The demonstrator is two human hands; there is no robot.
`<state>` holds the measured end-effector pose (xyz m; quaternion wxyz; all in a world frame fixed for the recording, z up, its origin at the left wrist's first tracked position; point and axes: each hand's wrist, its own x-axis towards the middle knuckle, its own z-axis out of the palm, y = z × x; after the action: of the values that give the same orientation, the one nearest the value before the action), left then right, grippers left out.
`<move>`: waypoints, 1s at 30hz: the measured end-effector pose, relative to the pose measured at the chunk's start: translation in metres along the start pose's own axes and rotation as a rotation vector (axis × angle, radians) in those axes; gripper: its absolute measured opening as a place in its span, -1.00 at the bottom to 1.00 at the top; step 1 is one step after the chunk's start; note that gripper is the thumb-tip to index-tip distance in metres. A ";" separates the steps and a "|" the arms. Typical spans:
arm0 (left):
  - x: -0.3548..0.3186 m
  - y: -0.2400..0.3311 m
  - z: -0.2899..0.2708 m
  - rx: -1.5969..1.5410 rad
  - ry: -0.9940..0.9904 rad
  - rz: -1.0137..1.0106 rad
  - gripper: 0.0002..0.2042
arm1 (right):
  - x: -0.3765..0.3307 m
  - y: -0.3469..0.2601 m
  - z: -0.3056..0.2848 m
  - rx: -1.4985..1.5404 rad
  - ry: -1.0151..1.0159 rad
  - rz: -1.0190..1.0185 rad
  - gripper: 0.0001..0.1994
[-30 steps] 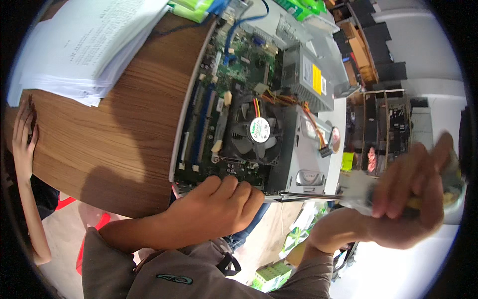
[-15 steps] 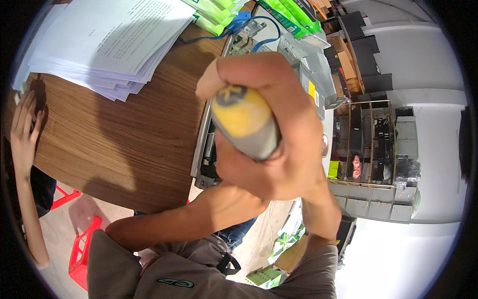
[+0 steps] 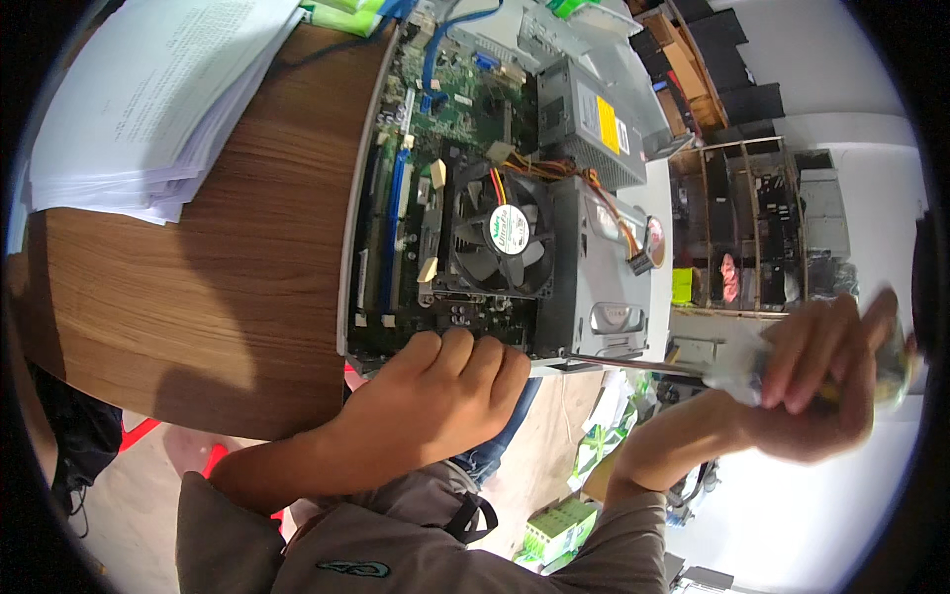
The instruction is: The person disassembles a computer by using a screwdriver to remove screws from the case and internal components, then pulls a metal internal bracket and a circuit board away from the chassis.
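An opened desktop computer case (image 3: 347,287) lies in front of me, its green circuit board (image 3: 465,114) and black cooling fan (image 3: 502,228) exposed. My left hand (image 3: 440,391) has its fingers curled over the near edge of the case, below the fan; the fingertips are partly hidden. Out to the right, my right hand (image 3: 816,386) is closed round the handle of a screwdriver (image 3: 643,366), blurred by motion. The long metal shaft points left, and its tip meets the near corner of the case beside the silver drive bay (image 3: 614,282).
A paper stack (image 3: 158,109) lies on the wooden table (image 3: 228,267) at the left. A grey power supply (image 3: 594,119) sits at the case's far right, with loose cables (image 3: 594,178) nearby. Shelves (image 3: 742,218) stand at the right. Another person's arm shows at the left rim.
My hands have parted from in front of the case. The right one has swung right with the screwdriver, and the left has come down onto the near edge. My view has shifted slightly.
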<state>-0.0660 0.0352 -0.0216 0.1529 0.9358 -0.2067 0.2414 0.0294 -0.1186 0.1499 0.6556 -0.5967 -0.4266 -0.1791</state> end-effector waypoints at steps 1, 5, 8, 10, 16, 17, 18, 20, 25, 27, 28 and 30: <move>0.000 -0.001 0.002 0.002 0.013 -0.006 -0.90 | -0.005 -0.006 -0.010 0.036 -0.029 -0.015 -0.90; 0.001 0.000 0.016 0.053 0.178 0.002 -0.82 | -0.029 -0.019 -0.036 -0.020 0.125 -0.180 -0.91; 0.002 0.002 0.012 0.077 0.116 0.002 -0.84 | -0.053 -0.034 -0.051 -0.130 0.253 -0.213 -0.86; 0.002 0.003 0.012 0.066 0.115 0.006 -0.87 | -0.068 -0.035 -0.048 0.027 0.304 -0.265 -0.86; 0.009 0.006 0.006 0.027 0.063 -0.046 -0.88 | -0.128 -0.061 -0.057 0.187 0.468 -0.287 -0.90; 0.012 0.007 0.002 -0.011 0.033 -0.069 -0.87 | -0.143 -0.066 -0.063 0.148 0.482 -0.318 -0.92; 0.015 0.007 0.008 -0.012 0.005 -0.044 -0.87 | -0.159 -0.070 -0.067 0.106 0.501 -0.347 -0.92; 0.016 0.010 0.012 -0.105 0.134 -0.016 -0.83 | -0.177 -0.065 -0.055 0.114 0.630 -0.378 -0.93; -0.023 0.050 0.013 -0.866 0.024 -0.184 -0.63 | -0.217 -0.063 -0.044 -0.028 0.807 -0.347 -0.79; -0.031 0.072 0.024 -1.318 -0.189 -0.453 -0.52 | -0.229 -0.059 -0.035 -0.120 0.894 -0.306 -0.73; -0.029 0.084 0.029 -1.566 -0.316 -0.622 -0.47 | -0.235 -0.059 -0.033 -0.161 0.936 -0.278 -0.70; -0.029 0.107 0.044 -1.756 -0.138 -0.691 -0.46 | -0.248 -0.059 -0.026 -0.279 1.004 -0.204 -0.63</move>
<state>-0.1209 -0.0657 -0.0534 0.8532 0.5075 -0.0344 -0.1150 -0.1468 -0.2243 -0.0024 0.6726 -0.4745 -0.0882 -0.5610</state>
